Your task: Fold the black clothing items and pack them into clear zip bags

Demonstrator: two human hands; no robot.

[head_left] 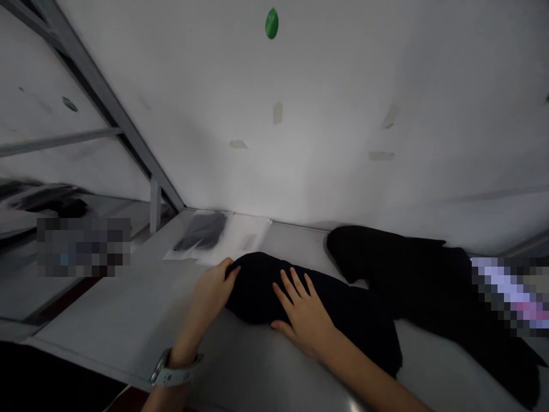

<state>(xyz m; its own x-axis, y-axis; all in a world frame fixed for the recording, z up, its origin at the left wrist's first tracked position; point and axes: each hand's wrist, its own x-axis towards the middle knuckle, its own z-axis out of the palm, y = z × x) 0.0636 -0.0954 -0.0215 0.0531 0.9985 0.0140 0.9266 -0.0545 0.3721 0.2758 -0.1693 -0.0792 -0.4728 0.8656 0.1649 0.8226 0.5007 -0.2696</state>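
Note:
A dark navy garment, folded into a long bundle, lies on the grey tabletop in front of me. My left hand, with a watch on its wrist, grips the garment's left end, thumb and fingers curled at its edge. My right hand rests flat on the middle of the bundle, its fingers spread. What kind of garment it is cannot be made out while it is folded. To the right, a second black garment spreads loosely over the surface, close to the first one.
Clear plastic bags, one with a dark folded item inside, lie at the back by the white wall. A grey metal frame rises on the left. Beyond it stands another surface with dark cloth.

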